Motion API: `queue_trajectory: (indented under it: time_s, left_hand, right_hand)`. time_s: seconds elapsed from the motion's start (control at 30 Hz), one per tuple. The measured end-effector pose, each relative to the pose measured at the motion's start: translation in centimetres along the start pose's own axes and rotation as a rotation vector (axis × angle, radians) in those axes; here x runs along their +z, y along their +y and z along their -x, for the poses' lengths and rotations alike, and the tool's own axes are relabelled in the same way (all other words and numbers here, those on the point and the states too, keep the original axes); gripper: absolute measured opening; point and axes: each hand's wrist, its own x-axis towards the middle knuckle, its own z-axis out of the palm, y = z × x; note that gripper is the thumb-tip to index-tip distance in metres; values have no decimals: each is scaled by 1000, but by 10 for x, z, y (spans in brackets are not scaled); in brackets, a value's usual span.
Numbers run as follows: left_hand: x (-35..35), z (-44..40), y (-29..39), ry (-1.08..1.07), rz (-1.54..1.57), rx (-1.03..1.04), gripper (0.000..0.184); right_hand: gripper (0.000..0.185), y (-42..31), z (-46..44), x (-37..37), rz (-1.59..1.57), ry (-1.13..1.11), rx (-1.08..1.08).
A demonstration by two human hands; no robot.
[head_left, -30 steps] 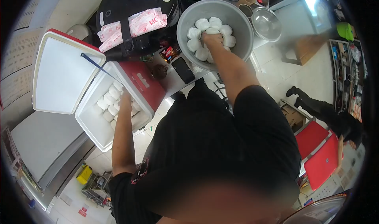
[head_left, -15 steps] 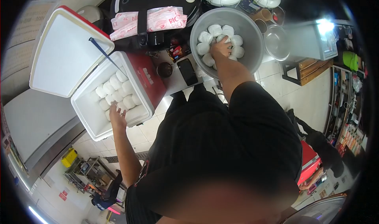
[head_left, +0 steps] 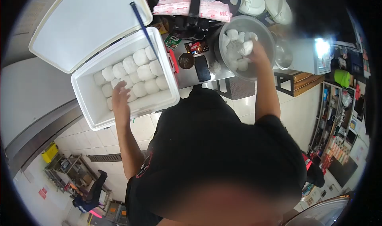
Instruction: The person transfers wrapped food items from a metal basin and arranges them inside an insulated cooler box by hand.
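Observation:
My right hand [head_left: 258, 52] is inside the grey bucket [head_left: 270, 37], its fingers closed around a white, round, wrapped ball [head_left: 246, 48]. Other white balls lie along the inside of the bucket, around a translucent middle patch. On the left, my left hand [head_left: 121, 100] hovers at the near side of the white-lined cooler box [head_left: 85, 96], fingers apart and nothing seen in them. Rows of similar white balls [head_left: 130, 64] fill much of the cooler box. Whether my left fingertips touch the nearest ones I cannot tell.
The cooler lid [head_left: 87, 23] stands open, with a dark blue stick [head_left: 141, 23] slanting across it. Between the containers are a phone [head_left: 202, 68], a brown bowl [head_left: 186, 60] and snack packets [head_left: 196, 47]. Printed paper packs [head_left: 215, 10] lie behind. Another person [head_left: 89, 198] is at the lower left.
My right hand now grips a white ball, where before it reached down among the balls in the bucket. My left hand stays by the cooler box. The whole view has shifted.

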Motion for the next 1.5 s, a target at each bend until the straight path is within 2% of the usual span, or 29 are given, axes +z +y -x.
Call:
queue_trajectory:
  time_s: [0.03,0.1,0.2,0.27,0.3,0.4,0.47,0.53,0.57,0.6,0.63,0.7,0.73,0.8,0.87,0.9,1.0,1.03,1.07,1.1,1.17,1.2,1.23,1.27,1.3,1.33,1.37,1.43,1.5]
  left_hand:
    - [6,5,8,-46,-63,148,40]
    - [25,16,48,-207,-151,343,44]
    - [50,39,97,-379,-143,652,72]
    - [56,49,97,-313,-70,793,69]
    - [46,46,86,-298,-69,780,69]
    - [5,24,54,-203,-233,670,59]
    - [-46,5,48,-372,-38,225,50]
    - [-81,-27,-10,-293,0,164,45]
    - [-98,-45,-29,-276,26,39,45]
    - [-109,-62,-44,-260,53,-89,46]
    - [-113,-78,-60,-263,53,-90,46]
    - [-118,-107,-87,-372,128,-347,49]
    - [-116,-114,-95,-376,125,-344,49]
    - [-102,-125,-104,-365,29,-566,53]
    - [-82,-136,-138,-293,-74,-507,59]
    - [-77,-138,-147,-216,-166,-458,65]
    - [-86,-129,-133,-300,-349,-305,77]
    - [-84,-125,-134,-301,-349,-302,77]
    - [-77,-124,-136,-267,-540,-173,80]
    - [-73,-124,-138,-229,-730,-40,83]
    - [-71,-123,-149,-228,-773,35,85]
    - [-70,-124,-155,-227,-811,101,87]
    - [-72,-126,-160,-228,-818,111,87]
    - [-77,-128,-166,-351,-999,305,88]
    - [-81,-130,-166,-475,-1178,506,89]
    - [-84,-130,-160,-476,-1191,519,89]
    - [-88,-127,-153,-496,-1106,431,89]
    - [-92,-121,-142,-508,-1030,355,89]
    - [-86,-116,-133,-337,-1231,498,87]
  right_hand:
    - [50,-23,26,12,81,-42,-89]
    - [48,-73,83,62,-76,-38,-1]
    - [43,-105,153,163,-327,-120,126]
    - [41,-111,209,248,-319,-164,69]
    - [41,-94,219,280,-281,-195,39]
    - [49,-67,238,359,-321,-336,233]
    - [59,-41,234,402,-419,-421,334]
    - [70,-8,211,430,-348,-542,451]
    - [50,1,209,448,-309,-482,599]
    - [50,11,204,463,-311,-478,599]
    - [53,22,199,477,-292,-444,689]
    - [57,38,189,501,-276,-410,773]
    - [59,43,184,512,-261,-333,835]
    - [61,62,181,525,-251,-256,884]
    - [60,93,175,531,-72,-207,670]
    - [60,99,172,531,-80,-200,667]
    - [60,101,169,524,43,-324,569]
    - [60,90,174,519,688,-415,246]
    - [60,78,179,518,1312,-469,-124]
    - [60,72,186,520,1308,-461,-129]
    - [55,65,201,524,1555,-480,-553]
    - [55,71,199,524,1548,-469,-554]
    - [53,85,194,524,1650,-483,-773]
    - [51,100,189,524,1744,-492,-996]
    - [51,117,173,524,1734,-476,-995]
    - [52,134,150,522,1766,-400,-1227]
    - [52,131,144,520,1787,-314,-1460]
    - [52,103,139,504,1833,-361,-1481]
    - [51,84,141,500,1886,-416,-1507]
